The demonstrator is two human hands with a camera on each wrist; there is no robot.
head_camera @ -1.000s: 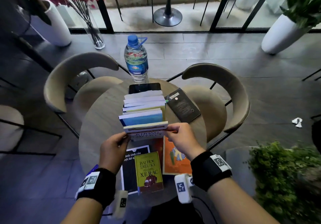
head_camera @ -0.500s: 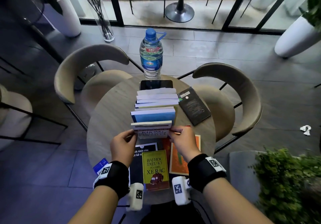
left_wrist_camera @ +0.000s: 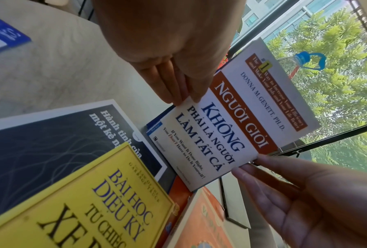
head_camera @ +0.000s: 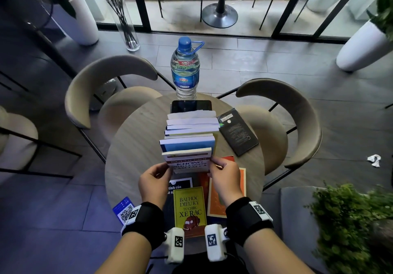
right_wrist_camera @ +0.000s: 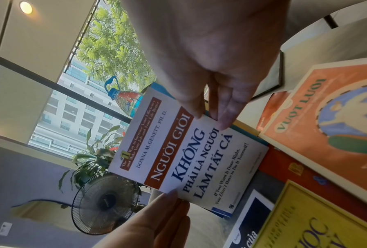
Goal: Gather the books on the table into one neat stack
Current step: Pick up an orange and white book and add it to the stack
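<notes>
White book [head_camera: 188, 160], orange title band; apparently topping the stack [head_camera: 191, 129].

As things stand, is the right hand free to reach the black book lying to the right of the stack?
Probably not yet: the right hand pinches the white book with the left hand. The black book itself lies uncovered.

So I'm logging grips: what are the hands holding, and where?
Both hold the white book: left hand pinches its near-left corner, right hand its right edge, atop the stack.
</notes>
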